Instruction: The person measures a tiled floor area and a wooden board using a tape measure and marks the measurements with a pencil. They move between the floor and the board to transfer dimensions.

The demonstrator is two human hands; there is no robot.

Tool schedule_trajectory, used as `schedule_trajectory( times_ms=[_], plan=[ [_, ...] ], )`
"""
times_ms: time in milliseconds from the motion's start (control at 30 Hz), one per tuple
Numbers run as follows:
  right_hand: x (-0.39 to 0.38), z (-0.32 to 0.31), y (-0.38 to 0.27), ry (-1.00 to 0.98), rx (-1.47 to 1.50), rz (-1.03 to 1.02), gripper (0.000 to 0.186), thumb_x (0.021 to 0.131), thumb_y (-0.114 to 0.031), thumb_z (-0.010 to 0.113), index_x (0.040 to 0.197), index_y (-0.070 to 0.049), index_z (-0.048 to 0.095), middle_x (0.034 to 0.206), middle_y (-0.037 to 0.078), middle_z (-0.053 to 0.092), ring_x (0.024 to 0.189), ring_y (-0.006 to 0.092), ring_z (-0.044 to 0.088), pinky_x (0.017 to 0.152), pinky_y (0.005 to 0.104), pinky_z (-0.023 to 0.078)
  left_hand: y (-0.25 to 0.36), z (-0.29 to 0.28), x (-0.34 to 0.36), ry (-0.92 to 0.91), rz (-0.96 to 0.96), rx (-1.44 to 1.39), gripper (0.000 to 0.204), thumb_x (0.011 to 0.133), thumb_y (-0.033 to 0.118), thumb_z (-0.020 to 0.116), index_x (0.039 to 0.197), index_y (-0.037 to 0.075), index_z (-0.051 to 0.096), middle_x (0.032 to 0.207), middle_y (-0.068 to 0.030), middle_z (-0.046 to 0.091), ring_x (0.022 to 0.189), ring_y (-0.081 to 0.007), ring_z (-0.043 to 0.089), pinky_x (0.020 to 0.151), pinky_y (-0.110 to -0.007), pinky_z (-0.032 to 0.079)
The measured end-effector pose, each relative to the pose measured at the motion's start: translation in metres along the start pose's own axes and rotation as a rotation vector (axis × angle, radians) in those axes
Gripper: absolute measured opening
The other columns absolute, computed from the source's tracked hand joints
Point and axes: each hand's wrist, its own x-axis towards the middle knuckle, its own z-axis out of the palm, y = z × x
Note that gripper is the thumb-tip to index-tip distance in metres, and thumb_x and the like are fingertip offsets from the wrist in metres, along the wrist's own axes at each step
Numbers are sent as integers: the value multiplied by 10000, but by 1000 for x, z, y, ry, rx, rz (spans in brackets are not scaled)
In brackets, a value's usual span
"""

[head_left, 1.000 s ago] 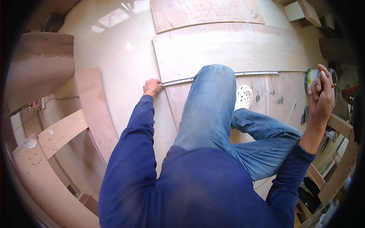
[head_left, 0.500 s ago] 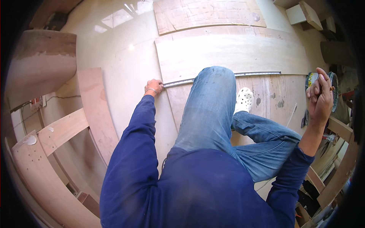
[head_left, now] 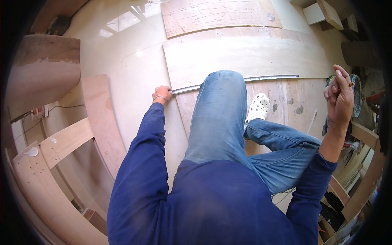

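A long metal ruler (head_left: 275, 77) lies along the near edge of a pale wooden board (head_left: 253, 51), partly hidden behind my raised knee. At the ruler's left end, my left hand (head_left: 162, 94) is closed on it, a bracelet at the wrist. My right hand (head_left: 341, 96) is raised at the right, away from the ruler. Its fingers are bent together around a thin reddish-brown stick (head_left: 350, 84); only a short end shows, so its kind is unclear. Under the pale board, a larger brownish panel (head_left: 286, 98) carries dark stains.
My white clog (head_left: 258, 107) rests on the panel. Another board (head_left: 220, 15) lies beyond. A bucket (head_left: 357, 96) stands behind my right hand. Curved wooden frames (head_left: 45, 183) and an upright plank (head_left: 104, 110) flank my left; wooden parts (head_left: 365, 136) crowd the right.
The whole view has shifted slightly. My right hand has risen a little, with its fingers turned somewhat. My left hand stays at the ruler's end.
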Motion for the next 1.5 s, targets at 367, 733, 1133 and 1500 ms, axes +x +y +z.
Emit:
schedule_trajectory(
  times_ms=[367, 733, 1133, 1500],
  plan=[
    [4, 14, 0, -98, -35, 30, 210, 947, -171, 499, 1092, -30, 556, 597, -45, 382, 467, 37, 312, 483, 204, 336, -1, -1, -6, 31, -14, -11, 220, 830, 288, 594, 1023, 270, 699, 1095, -33, 638, 1114, -265, 541, 932, -426, 451],
    [6, 12, 6, -82, -75, 22, 208, 954, -178, 493, 1094, -38, 555, 597, -50, 368, 479, 36, 294, 480, 204, 326, -4, -2, 0, 0, 12, -9, 230, 834, 279, 575, 1026, 271, 700, 1102, -36, 646, 1098, -267, 559, 916, -404, 467],
    [8, 18, 6, -104, -94, 42, 202, 952, -171, 497, 1092, -40, 558, 597, -49, 381, 476, 36, 308, 477, 200, 323, -1, -5, 0, -39, -18, -13, 224, 843, 290, 586, 1037, 260, 694, 1108, -24, 646, 1125, -258, 539, 932, -416, 447],
    [3, 12, 16, -13, -147, 74, 208, 937, -178, 516, 1080, -33, 557, 621, -43, 403, 484, 38, 336, 484, 199, 335, 11, 2, 4, -35, 45, 16, 254, 817, 252, 552, 1025, 232, 695, 1135, -46, 631, 1107, -285, 551, 917, -430, 462]
  ],
)
